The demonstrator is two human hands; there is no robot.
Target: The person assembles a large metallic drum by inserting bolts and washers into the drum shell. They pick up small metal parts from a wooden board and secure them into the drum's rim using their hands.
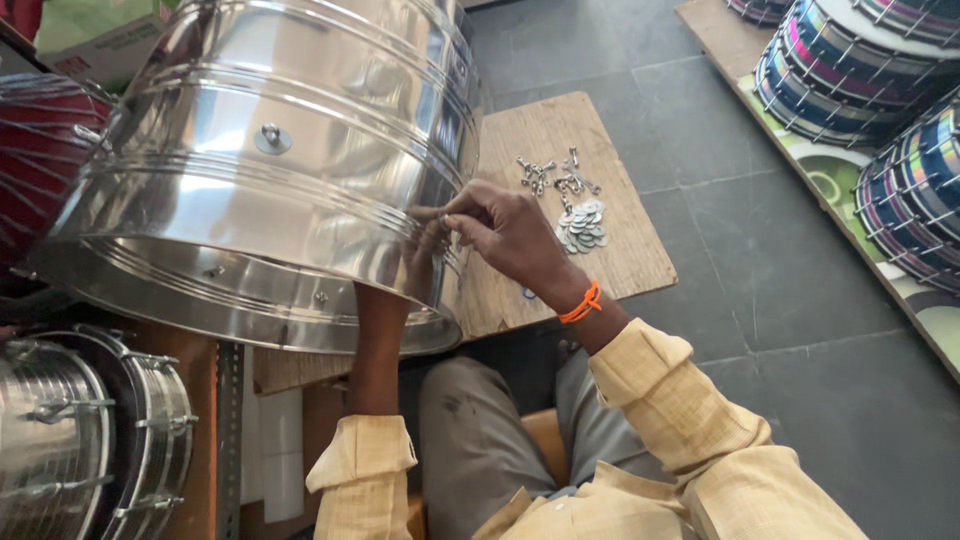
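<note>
A large shiny steel drum shell (270, 150) lies on its side in front of me, its open end facing me. My right hand (505, 230) presses against the shell's outer wall near the rim, fingers pinched on something small that I cannot make out. My left forearm (375, 340) reaches up inside the shell, and the hand itself is hidden within it. A round washer with a bolt (272, 137) sits on the shell's side. An orange band (580, 303) circles my right wrist.
A wooden board (600, 250) on the grey tiled floor carries several bolts (555, 178) and a pile of washers (582, 226). A finished steel drum (90, 440) stands at bottom left. Stacked colourful drums (850, 60) fill the upper right.
</note>
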